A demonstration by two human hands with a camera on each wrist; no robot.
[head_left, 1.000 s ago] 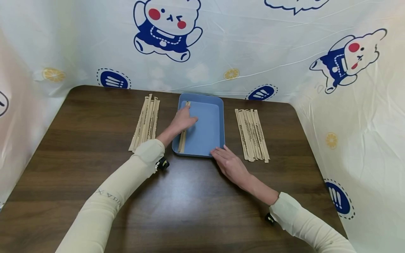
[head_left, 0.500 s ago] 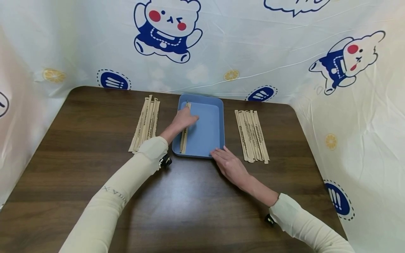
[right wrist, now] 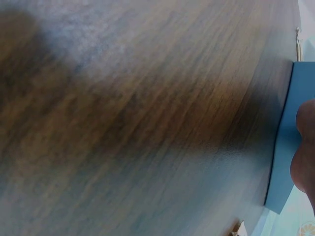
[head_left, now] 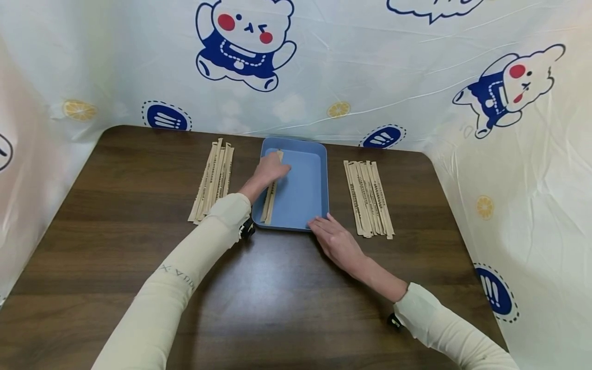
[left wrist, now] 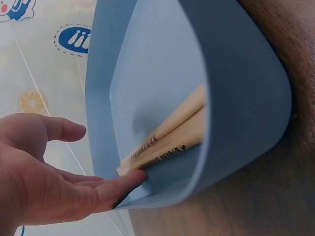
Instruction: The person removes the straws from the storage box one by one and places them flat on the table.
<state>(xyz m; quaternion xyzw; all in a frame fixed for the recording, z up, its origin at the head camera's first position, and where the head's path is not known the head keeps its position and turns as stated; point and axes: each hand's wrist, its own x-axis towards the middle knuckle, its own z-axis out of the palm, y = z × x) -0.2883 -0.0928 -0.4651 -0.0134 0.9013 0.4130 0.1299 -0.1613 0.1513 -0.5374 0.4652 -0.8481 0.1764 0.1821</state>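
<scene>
A blue tray [head_left: 302,180] lies at the far middle of the table, with a few slim, tan, paper-wrapped sticks [head_left: 268,206] along its left side. My left hand [head_left: 270,168] reaches over their far end. In the left wrist view, its thumb is spread away and an extended fingertip [left wrist: 134,178] touches the end of the wrapped sticks [left wrist: 170,147], which bear dark print. My right hand [head_left: 339,242] rests with extended fingers at the tray's near right corner. The right wrist view catches only part of that hand [right wrist: 306,152], against the tray's outer wall [right wrist: 288,137].
To the left of the tray lies a bundle of the same wrapped sticks [head_left: 214,180], partly behind the left sleeve [head_left: 185,272]. Another bundle [head_left: 368,198] lies to its right. A printed curtain [head_left: 324,61] hangs behind the dark wooden table [head_left: 277,308].
My left hand has shifted a little to the right inside the tray, and the wrapped sticks under it have moved slightly right, off the left wall. The right hand stays put.
</scene>
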